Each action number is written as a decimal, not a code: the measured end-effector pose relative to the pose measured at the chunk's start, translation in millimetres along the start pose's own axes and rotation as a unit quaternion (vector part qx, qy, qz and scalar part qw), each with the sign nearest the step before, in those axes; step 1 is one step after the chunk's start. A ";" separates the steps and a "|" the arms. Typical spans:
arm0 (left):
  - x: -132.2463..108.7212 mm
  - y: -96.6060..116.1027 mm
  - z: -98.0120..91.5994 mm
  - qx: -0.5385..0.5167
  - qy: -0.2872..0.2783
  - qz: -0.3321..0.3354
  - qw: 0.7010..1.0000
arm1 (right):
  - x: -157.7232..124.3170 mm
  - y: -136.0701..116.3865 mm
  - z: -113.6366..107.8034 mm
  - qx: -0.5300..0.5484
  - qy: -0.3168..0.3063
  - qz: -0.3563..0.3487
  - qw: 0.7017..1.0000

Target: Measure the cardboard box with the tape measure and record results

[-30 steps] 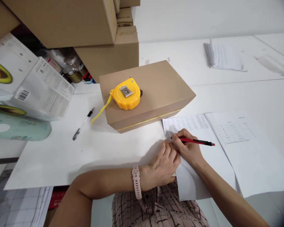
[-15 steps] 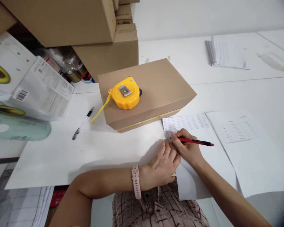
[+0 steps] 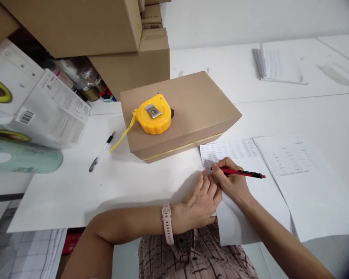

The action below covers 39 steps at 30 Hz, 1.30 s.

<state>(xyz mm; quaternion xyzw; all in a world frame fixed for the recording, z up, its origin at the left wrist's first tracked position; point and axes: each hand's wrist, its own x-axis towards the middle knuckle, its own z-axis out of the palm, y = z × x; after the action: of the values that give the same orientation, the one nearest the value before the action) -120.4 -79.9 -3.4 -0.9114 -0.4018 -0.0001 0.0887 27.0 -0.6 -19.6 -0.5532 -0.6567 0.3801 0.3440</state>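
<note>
My right hand [image 3: 234,180] is closed around a slim red pen [image 3: 238,172] with a black clip and red end. The pen's point touches the notebook's left page [image 3: 260,190], just below rows of small handwriting. Beside it, my left hand [image 3: 203,197] rests palm down at that page's left edge, fingers loosely bent and holding nothing; they touch my right hand. The right-hand page [image 3: 317,201] bears a printed or written list. Beyond my hands lies a brown cardboard box [image 3: 194,100], with a yellow tape measure [image 3: 155,116] on top.
A clear pen with black grip [image 3: 102,151] lies left of the box. Avocado-printed white cartons [image 3: 49,104] and a pale green rounded object [image 3: 26,155] stand at far left. Larger cardboard boxes [image 3: 130,71] are stacked behind. A stack of papers [image 3: 279,64] sits at the back right.
The red pen's back end has shifted slightly right, and its point has moved a little right along the page. My left hand stays in place.
</note>
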 end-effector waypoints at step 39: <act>0.2 1.0 3.6 -0.006 -0.001 0.004 1.000 | 0.1 -3.7 -0.8 0.011 0.022 0.012 1.000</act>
<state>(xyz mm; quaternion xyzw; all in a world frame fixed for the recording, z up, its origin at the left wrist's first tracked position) -119.8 -79.8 -7.1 -0.9134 -0.3985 -0.0016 0.0829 25.9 -0.8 -15.9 -0.5659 -0.6379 0.3790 0.3594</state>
